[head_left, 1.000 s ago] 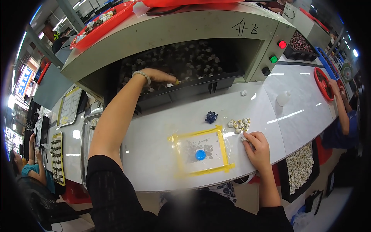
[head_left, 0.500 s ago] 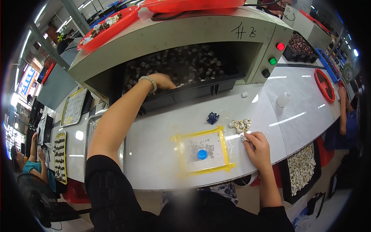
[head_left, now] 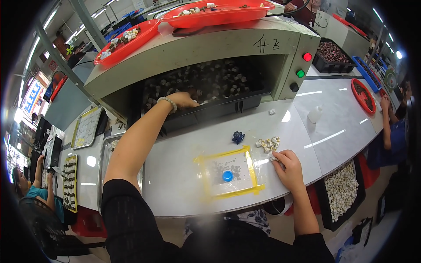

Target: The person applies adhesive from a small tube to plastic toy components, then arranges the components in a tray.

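My left hand (head_left: 184, 100), with a beaded bracelet at the wrist, reaches over the near rim of a black tray (head_left: 215, 108). Small white and dark lumpy pieces (head_left: 228, 79) fill that tray, which sits inside the opening of a beige metal machine (head_left: 210, 46). The left fingertips dip among the pieces and are mostly hidden. On the table, my right hand (head_left: 288, 168) is closed in a pinch on a small whitish piece. Just beyond it lies a little heap of white-and-brown pieces (head_left: 268, 144). A dark blue spiky object (head_left: 238, 137) is left of the heap.
A blue cap (head_left: 227, 176) sits within a yellow-taped rectangle (head_left: 252, 168). A translucent bottle (head_left: 315, 115) stands at the right. Red trays (head_left: 215, 16) rest on the machine. A black crate of white pieces (head_left: 342, 193) is low at the right. Co-workers sit at both sides.
My left hand stays in the black tray, shifted slightly. My right hand keeps its pinch beside the heap. The whole view has tilted a little, showing more of the red trays.
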Demonstrator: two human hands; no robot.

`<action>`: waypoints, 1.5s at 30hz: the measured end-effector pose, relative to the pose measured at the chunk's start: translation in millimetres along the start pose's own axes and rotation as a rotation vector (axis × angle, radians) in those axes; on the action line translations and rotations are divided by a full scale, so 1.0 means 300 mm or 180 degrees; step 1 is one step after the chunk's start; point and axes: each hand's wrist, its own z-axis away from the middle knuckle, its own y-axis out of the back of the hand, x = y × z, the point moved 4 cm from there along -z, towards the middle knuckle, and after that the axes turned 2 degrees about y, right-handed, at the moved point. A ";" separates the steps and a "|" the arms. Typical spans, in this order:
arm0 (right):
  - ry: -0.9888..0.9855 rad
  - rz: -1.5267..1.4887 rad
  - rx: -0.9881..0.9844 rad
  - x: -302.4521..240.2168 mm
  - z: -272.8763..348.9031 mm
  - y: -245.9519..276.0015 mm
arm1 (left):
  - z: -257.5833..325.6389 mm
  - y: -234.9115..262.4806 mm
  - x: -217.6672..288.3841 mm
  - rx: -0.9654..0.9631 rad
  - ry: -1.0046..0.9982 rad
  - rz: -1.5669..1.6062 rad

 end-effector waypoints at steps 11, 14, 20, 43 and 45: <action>-0.0009 -0.0080 0.0022 -0.019 -0.007 0.003 | -0.022 -0.001 -0.091 0.0406 -0.0487 0.0079; 0.0005 -0.0085 0.0021 -0.019 -0.008 0.003 | 0.018 0.022 -0.099 0.0085 0.0045 0.0974; 0.0001 -0.0085 0.0037 -0.022 -0.006 0.006 | 0.098 0.081 -0.109 0.0706 -0.0247 0.2325; 0.0330 -0.0341 -0.0206 -0.070 0.024 -0.027 | 0.575 -0.412 -0.225 0.0355 -0.0385 0.1928; 0.0500 -0.0477 -0.0421 -0.121 0.036 -0.057 | 0.576 -0.433 -0.228 0.0594 -0.0509 0.1177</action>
